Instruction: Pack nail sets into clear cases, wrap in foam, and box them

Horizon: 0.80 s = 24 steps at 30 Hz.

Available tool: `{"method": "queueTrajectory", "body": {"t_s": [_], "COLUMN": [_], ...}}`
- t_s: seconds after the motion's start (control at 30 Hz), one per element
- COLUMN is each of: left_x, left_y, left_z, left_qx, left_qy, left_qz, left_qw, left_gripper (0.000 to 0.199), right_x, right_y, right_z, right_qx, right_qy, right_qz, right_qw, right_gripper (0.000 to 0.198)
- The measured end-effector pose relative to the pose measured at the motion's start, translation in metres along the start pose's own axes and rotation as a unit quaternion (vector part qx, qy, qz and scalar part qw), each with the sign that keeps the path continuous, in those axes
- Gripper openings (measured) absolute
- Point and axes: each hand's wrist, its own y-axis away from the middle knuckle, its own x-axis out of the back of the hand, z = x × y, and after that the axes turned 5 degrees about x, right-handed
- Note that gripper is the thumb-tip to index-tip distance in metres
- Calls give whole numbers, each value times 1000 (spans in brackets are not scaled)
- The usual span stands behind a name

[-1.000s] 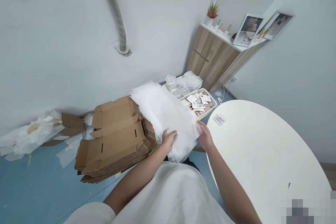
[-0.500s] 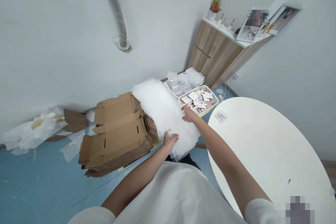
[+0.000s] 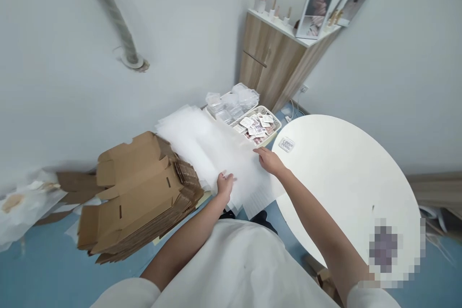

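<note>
A thin white foam sheet (image 3: 249,175) is stretched between my two hands, partly over the stack of similar sheets (image 3: 186,130). My left hand (image 3: 225,186) is closed on its near left part, thumb on top. With fingers pinched together, my right hand (image 3: 270,160) holds its right edge, close to the round table. The sheet's lower corner hangs over the gap between stack and table. Left of the stack lie flat brown cardboard boxes (image 3: 139,187) in a pile.
Beyond the sheets stand a basket of printed cards (image 3: 257,127) and a basket of clear plastic boxes (image 3: 231,103). A small clear case (image 3: 287,144) lies on the round white table (image 3: 339,168). A wooden cabinet (image 3: 272,57) stands in the corner; loose wrapping (image 3: 31,197) lies far left.
My right hand has moved right, away from the card basket, drawing a sheet's edge toward the round table. The view has turned to the right.
</note>
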Motion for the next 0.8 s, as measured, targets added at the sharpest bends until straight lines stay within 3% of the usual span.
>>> {"method": "queueTrajectory", "body": {"t_s": [0.17,0.3,0.53,0.67,0.8], "left_x": [-33,-69,-140,-173,-196], "left_y": [4,19,55,66,72], "left_z": [-13,-25,-63,-87,-102], "left_qx": [-26,-41,-84,-119,-176], "left_qy": [-81,-151,-238,-325,-388], "left_qz": [-39,-79,-264,-280,-261], "left_qw": [996,985,931,896,866], "left_gripper": [39,42,53,61,64], "right_x": [2,-2,-31,-49,-66], "right_y": [61,125,241,288,323], "right_z": [33,60,101,117,125], "right_qx": [-110,-204,-344,-403,-421], "right_qy": [-12,-52,-167,-196,-203], "right_qz": [62,130,286,324,312], "right_qw": [992,969,879,833,827], "right_gripper": [36,41,47,51,57]}}
